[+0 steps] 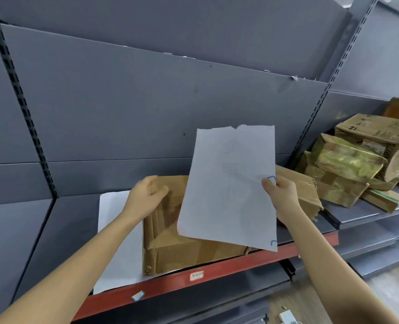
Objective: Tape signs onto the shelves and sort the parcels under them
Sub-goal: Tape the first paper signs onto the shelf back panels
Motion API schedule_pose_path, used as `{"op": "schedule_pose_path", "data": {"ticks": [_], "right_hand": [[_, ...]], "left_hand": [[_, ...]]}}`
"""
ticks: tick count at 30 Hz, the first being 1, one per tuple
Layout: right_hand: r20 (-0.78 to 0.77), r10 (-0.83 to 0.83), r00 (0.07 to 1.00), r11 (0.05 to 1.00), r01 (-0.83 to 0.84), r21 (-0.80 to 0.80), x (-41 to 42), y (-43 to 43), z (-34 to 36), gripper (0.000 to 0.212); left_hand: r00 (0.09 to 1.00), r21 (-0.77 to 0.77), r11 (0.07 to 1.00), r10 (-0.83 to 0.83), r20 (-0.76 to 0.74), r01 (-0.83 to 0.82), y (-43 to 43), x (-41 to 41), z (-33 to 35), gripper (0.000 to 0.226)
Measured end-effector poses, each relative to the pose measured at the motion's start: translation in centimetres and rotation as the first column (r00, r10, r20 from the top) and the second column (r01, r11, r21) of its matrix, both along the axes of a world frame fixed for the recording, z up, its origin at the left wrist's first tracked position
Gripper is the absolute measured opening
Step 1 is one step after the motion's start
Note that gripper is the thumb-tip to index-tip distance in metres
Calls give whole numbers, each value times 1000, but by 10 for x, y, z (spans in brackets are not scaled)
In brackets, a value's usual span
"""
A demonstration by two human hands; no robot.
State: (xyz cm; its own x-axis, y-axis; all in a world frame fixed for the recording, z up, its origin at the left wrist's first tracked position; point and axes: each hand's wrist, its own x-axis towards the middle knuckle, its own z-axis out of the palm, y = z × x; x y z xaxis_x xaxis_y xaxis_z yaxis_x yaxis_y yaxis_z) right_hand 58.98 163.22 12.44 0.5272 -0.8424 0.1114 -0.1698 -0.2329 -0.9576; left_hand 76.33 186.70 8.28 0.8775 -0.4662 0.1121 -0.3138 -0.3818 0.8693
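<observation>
Head-camera view: a person is holding up a paper sign (229, 183) before the grey back panel (123, 108) of a shelf (252, 259). The right hand (285, 197) is pinching the sheet's right edge, where a blue-edged scrap of tape (272, 180) is showing by the thumb. The left hand (144, 197) is hovering over the far corner of a cardboard box (170, 249), fingers loosely curled and seemingly empty. The signing step appears to be in hand — the next move is likely calling for the sheet to be pressed flat against the panel and its corners taped, the left hand steadying it. A second sheet (119, 242) is lying partly hidden under the box, and a tape piece (137, 295) is sticking to the shelf's red lip. Parcels (348, 167) are waiting on the neighbouring shelf — the pile cut off at the frame's right. Faint markings are showing through the sign, unreadable.
</observation>
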Motion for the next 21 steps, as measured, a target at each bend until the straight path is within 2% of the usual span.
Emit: {"op": "schedule_pose_path", "data": {"ticks": [3,6,9,10,14,17,19,21], "right_hand": [[8,141,990,990,-141,1,15,5,12,22],[-13,289,957,957,-289,2,35,14,17,26],[25,401,916,915,-402,31,59,21,15,21],[26,431,902,902,-431,33,66,25,15,19],[9,547,837,837,-547,19,98,45,10,40],[2,662,750,750,-662,-5,120,70,9,36],[17,729,685,685,-728,-43,134,95,13,27],[29,798,602,601,-790,-121,144,128,20,26]], "left_hand": [[983,-158,987,-29,-179,0,-11,-3,17,52],[922,-328,943,-88,-378,-45,-12,-2,30,20],[911,-416,895,-26,-412,-163,2,0,32,10],[915,-412,884,40,-402,-220,6,0,32,11],[910,-404,832,259,-323,-380,37,-1,25,17],[865,-388,775,421,-272,-499,66,-8,23,37],[807,-315,748,577,-128,-584,84,-14,24,53],[761,-268,741,647,42,-616,102,-21,29,55]]}}
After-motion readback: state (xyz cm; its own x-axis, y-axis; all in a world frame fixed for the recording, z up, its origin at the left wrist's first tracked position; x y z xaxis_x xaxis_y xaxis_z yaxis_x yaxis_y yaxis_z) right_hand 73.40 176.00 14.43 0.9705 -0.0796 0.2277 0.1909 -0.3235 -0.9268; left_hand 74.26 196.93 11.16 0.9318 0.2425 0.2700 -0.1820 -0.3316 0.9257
